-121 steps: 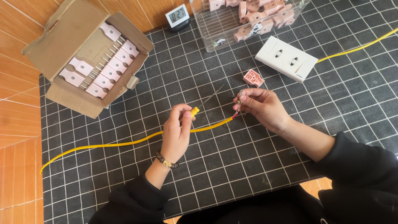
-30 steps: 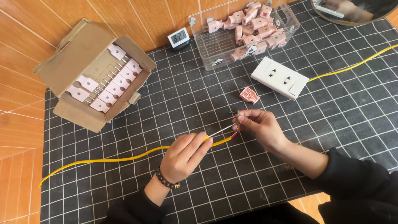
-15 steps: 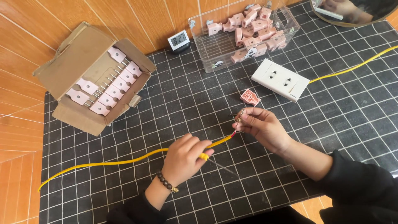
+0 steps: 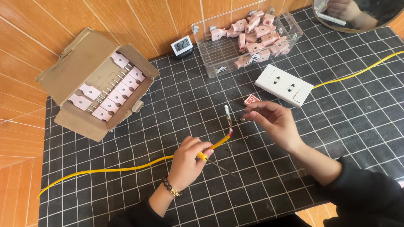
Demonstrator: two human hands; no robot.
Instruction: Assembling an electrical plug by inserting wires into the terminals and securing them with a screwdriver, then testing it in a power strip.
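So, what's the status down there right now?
Left hand grips yellow cable and screwdriver. Right hand pinches small screw. White socket nearby.

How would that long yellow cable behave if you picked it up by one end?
The yellow cable would probably droop and trail, since it lies in loose curves across the gridded mat. It looks fairly light: the left hand lifts its stripped end with fingertips. It seems unlikely to roll, though it might drag.

Black sleeves, brown bead bracelet point(image 4: 170, 189)
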